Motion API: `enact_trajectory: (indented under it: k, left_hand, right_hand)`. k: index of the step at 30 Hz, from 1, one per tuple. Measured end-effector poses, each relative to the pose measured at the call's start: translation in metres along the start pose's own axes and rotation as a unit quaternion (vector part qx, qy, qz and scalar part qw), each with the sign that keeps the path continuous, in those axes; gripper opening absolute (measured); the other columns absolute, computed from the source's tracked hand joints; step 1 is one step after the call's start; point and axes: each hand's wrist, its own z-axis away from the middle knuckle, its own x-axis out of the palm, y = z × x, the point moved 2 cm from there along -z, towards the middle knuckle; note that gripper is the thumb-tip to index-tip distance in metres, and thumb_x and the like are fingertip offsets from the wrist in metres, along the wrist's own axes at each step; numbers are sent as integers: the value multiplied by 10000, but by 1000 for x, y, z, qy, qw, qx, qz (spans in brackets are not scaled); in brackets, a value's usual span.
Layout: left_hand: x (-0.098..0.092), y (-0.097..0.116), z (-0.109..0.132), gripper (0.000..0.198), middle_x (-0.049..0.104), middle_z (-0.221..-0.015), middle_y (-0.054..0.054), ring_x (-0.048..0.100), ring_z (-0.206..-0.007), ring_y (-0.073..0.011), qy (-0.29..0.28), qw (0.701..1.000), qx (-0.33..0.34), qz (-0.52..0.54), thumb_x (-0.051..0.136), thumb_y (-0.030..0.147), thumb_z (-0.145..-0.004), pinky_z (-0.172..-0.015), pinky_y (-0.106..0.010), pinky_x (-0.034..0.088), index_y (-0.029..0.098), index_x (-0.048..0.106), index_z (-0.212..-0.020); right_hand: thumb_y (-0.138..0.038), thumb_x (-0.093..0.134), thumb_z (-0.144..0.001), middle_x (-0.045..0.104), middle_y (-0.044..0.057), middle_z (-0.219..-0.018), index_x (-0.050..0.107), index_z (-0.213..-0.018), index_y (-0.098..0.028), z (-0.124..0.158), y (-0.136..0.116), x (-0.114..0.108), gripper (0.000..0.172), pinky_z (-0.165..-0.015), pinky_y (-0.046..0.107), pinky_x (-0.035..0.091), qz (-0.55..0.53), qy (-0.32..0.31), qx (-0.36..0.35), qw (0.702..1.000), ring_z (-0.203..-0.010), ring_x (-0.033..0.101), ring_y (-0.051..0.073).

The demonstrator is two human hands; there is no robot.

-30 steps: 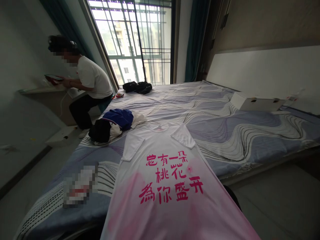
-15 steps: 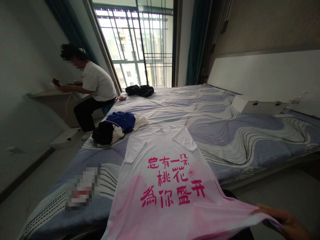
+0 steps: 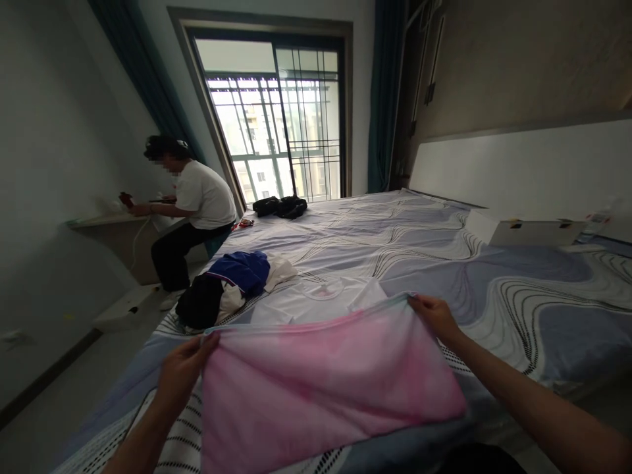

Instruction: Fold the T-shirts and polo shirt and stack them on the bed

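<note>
A white and pink T-shirt (image 3: 326,375) lies partly on the bed, its hem lifted and folded up toward the collar. My left hand (image 3: 185,362) pinches the left corner of the hem. At the right corner, my right hand (image 3: 437,319) is closed on the cloth. Between both hands the hem stretches in a nearly straight line. The white collar and sleeves rest flat beyond it, while the printed lettering is hidden by the raised pink part.
Left of the shirt sits a pile of blue, black and white clothes (image 3: 237,280). Black items (image 3: 280,207) lie at the bed's far edge, and a white box (image 3: 523,230) stands at the right. A person (image 3: 197,197) sits at a small wall desk (image 3: 108,224).
The hem has been raised and brought over the shirt, covering the lettering. My left hand has come into view holding the left corner. My right hand has moved forward and left.
</note>
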Motion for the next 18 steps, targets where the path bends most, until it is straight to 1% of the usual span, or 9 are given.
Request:
enact_trajectory:
  k: [2, 4, 6, 8, 10, 12, 15, 18]
  left_hand:
    - [25, -19, -37, 600, 720, -739, -18, 636, -736, -213, -2, 1000, 0, 1, 776, 690, -522, -616, -270, 484, 163, 761, -809]
    - [48, -44, -67, 591, 712, -702, -21, 636, -715, -215, 14, 1000, -3, -2, 768, 699, -496, -614, -279, 485, 165, 751, -747]
    - [67, -68, -92, 567, 736, -734, -37, 660, -764, -240, 33, 999, -6, -18, 764, 683, -489, -652, -296, 501, 176, 760, -742]
    - [80, -84, -113, 539, 763, -800, -47, 680, -838, -265, 36, 999, -3, -40, 753, 658, -517, -707, -311, 514, 191, 778, -787]
    - [88, -93, -132, 517, 771, -830, -46, 686, -866, -274, 31, 998, 4, -57, 737, 643, -552, -734, -319, 516, 197, 780, -810]
    - [93, -96, -149, 514, 769, -829, -44, 686, -855, -270, 32, 997, 11, -62, 732, 636, -567, -733, -320, 517, 188, 773, -817]
    - [103, -98, -173, 509, 765, -822, -39, 681, -831, -253, 29, 997, 23, -66, 719, 632, -595, -726, -310, 515, 179, 763, -822]
    - [115, -100, -191, 492, 765, -831, -44, 676, -826, -239, 17, 996, 36, -75, 719, 616, -608, -747, -302, 509, 174, 766, -819]
  right_hand:
    - [-730, 679, -676, 692, 5, -655, 780, -795, -160, -37, 23, 11, 591, -557, 275, 434, 49, -16, -15, 999, -620, 589, 194]
    - [-725, 643, -683, 690, 12, -631, 767, -729, -180, -69, 49, 19, 561, -559, 282, 442, 108, -20, -23, 994, -626, 606, 212]
    - [-697, 622, -695, 708, 26, -642, 763, -695, -211, -96, 74, 26, 506, -585, 292, 464, 155, -8, -22, 988, -665, 642, 238]
    - [-669, 608, -718, 741, 43, -702, 777, -734, -227, -117, 95, 31, 474, -619, 302, 485, 173, 10, -21, 985, -727, 674, 262]
    - [-658, 605, -730, 759, 57, -759, 786, -791, -215, -136, 108, 35, 482, -639, 307, 493, 168, 14, -25, 985, -766, 685, 272]
    - [-656, 617, -727, 761, 59, -777, 784, -813, -195, -153, 116, 39, 498, -647, 302, 492, 165, 6, -28, 986, -771, 682, 267]
    - [-641, 643, -719, 752, 44, -766, 782, -828, -174, -178, 124, 44, 500, -655, 289, 482, 169, -3, -21, 985, -750, 671, 240]
    - [-619, 656, -722, 742, 32, -750, 783, -841, -160, -197, 128, 48, 491, -657, 283, 471, 180, 5, -15, 984, -732, 655, 221]
